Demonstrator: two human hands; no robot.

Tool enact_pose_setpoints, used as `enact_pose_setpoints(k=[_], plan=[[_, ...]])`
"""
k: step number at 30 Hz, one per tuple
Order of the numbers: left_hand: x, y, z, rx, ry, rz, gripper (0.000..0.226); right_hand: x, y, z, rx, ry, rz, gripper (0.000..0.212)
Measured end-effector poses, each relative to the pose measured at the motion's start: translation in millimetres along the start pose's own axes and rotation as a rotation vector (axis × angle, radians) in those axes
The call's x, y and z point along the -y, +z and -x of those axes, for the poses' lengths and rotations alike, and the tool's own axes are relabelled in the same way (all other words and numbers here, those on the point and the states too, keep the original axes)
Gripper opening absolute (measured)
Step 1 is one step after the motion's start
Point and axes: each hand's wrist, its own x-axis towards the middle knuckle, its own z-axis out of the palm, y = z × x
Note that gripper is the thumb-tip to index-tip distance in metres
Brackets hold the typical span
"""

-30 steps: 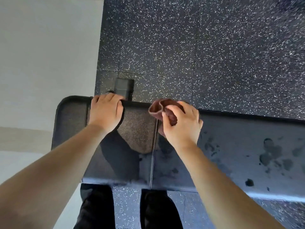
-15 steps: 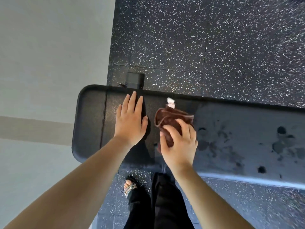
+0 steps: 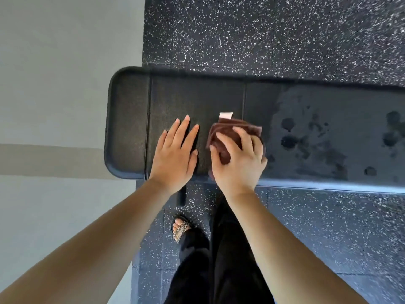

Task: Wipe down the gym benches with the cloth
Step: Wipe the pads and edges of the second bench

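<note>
A black padded gym bench (image 3: 197,95) runs from the centre left to the right edge of the head view. Its right part carries wet smears and dark drops (image 3: 306,145). A bunched brown cloth (image 3: 228,130) with a white tag lies on the pad near the seam. My right hand (image 3: 238,159) presses on the cloth, fingers curled over it. To its left my left hand (image 3: 175,154) rests flat on the pad, fingers apart, holding nothing.
Black speckled rubber flooring (image 3: 274,36) lies beyond and in front of the bench. A pale wall (image 3: 61,84) fills the left side, close to the bench's rounded end. My legs in black trousers and a sandalled foot (image 3: 180,229) stand right at the near edge.
Both hands have slid from the bench's far edge toward its near edge. The cloth came along under my right hand. The view has shifted, so the bench end sits further right.
</note>
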Motion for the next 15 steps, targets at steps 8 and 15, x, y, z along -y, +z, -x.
enact_pose_setpoints(k=[8, 15], plan=[[-6.5, -3.8, 1.5, -0.015, -0.027, 0.018, 0.056, -35.5, -3.0, 41.5, -0.016, -0.164, 0.013, 0.012], [-19.1, -15.7, -2.0, 0.032, -0.074, 0.059, 0.059, -71.4, -28.5, -3.2, -0.126, 0.099, -0.076, 0.014]])
